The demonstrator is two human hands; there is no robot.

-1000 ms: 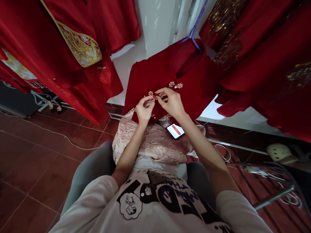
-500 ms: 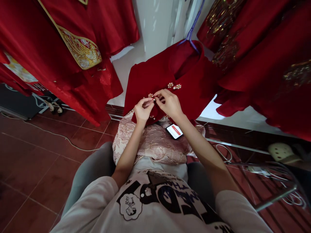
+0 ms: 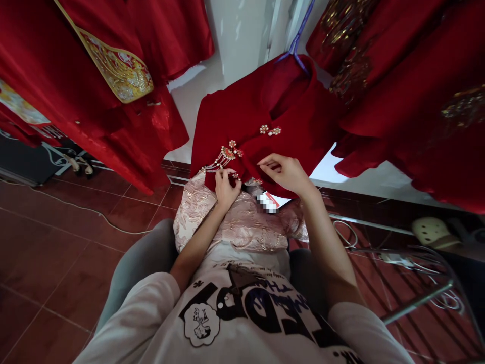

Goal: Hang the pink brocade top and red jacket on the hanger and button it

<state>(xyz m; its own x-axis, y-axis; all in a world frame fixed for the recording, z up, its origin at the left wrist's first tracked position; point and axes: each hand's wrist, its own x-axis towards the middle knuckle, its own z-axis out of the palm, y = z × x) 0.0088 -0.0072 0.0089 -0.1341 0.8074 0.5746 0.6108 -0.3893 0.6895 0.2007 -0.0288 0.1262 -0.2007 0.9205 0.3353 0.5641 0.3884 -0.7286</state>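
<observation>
A dark red garment (image 3: 223, 114) with an open neck hangs on a purple hanger (image 3: 297, 45) in front of me and drapes down to my lap. Its front carries pearl-and-gold flower fasteners (image 3: 270, 130) and a fan-shaped ornament (image 3: 228, 152) with bead tassels. At the garment's lower edge, my left hand (image 3: 226, 189) has thumb and fingers closed around a small flower fastener (image 3: 235, 176). My right hand (image 3: 288, 174) is over the lower right front, fingers loosely bent and apart from the thumb, with nothing visible in them.
Pink brocade cloth (image 3: 250, 227) covers my lap, with a lit phone (image 3: 281, 199) on it. Red garments (image 3: 159, 40) hang on both sides. A metal rack (image 3: 420, 301) and a pale clog (image 3: 432, 231) are at the right; a cable (image 3: 87, 210) crosses the tiled floor.
Both hands have left the upper flower fastener, uncovering the fan ornament. The left hand has moved down to the lower fastener; the right has moved right and down, away from the left.
</observation>
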